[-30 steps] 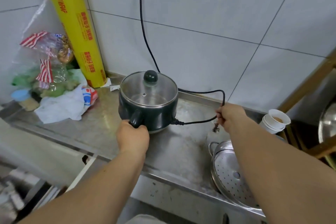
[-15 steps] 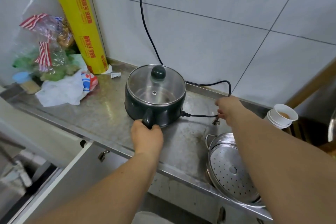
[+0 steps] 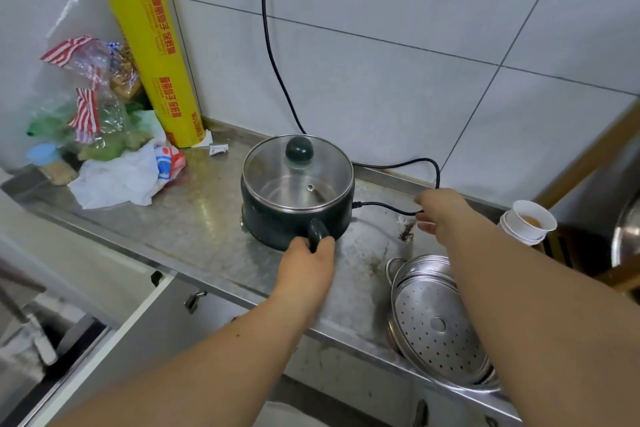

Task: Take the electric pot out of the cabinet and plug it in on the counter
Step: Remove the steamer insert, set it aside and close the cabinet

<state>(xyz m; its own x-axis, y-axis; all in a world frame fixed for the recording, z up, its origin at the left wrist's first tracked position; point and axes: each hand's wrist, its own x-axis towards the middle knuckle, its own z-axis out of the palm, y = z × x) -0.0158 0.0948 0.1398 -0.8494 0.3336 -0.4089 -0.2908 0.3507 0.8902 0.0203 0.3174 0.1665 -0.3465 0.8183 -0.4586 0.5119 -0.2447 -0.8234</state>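
1. So the electric pot point(image 3: 298, 194) sat on the steel surface point(image 3: 194, 218), glass lid point(image 3: 298, 174) on, near the wall.
2. Left hand point(image 3: 306, 262) was wrapped round its stubby handle point(image 3: 318, 231).
3. Right hand point(image 3: 441, 210) pinched the black cord point(image 3: 388, 207) just beside the pot.
4. Cord ran up the tiles.

Yellow roll point(image 3: 152, 45) reads "ZI WRAP" (other orange print unreadable)
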